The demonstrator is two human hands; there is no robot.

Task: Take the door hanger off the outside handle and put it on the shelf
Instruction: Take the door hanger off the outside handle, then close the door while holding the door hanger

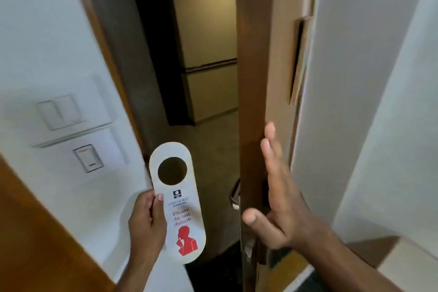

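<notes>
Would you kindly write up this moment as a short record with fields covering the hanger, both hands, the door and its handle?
door hanger: white card with round hole and red "Please do not disturb" print, off the handle, held upright
left hand: pinching the hanger's left edge
right hand: open, fingers flat against the door's edge
door: brown wood, partly open onto a dim corridor
outside handle: metal, only partly visible past the door edge, nothing hanging on it
shelf: cannot tell which surface it is
</notes>
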